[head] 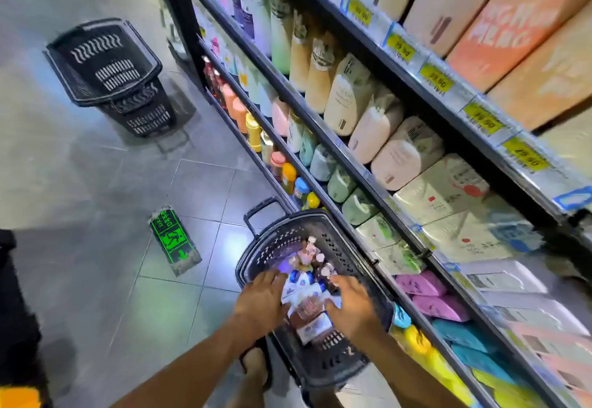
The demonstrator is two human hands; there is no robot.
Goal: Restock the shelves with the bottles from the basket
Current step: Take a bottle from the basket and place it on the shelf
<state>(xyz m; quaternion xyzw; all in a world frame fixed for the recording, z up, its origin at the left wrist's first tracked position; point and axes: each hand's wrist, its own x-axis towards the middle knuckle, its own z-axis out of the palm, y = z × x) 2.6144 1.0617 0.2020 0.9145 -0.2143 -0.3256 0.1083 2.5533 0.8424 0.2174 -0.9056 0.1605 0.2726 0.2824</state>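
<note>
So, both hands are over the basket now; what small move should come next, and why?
Probably close the right hand round the brown bottle lying between it and the left hand: both hands are open over the basket, gripping nothing yet.

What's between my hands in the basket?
Head view: white-and-blue bottles and a brown bottle lie between the left hand and right hand, inside the basket.

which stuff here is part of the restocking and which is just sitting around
Job: black plastic basket by the feet, mixed small bottles inside it, black metal shelves, left hand and right hand reaching in.
Lying about: stacked black plastic baskets up the aisle, green exit sticker on the floor.
</note>
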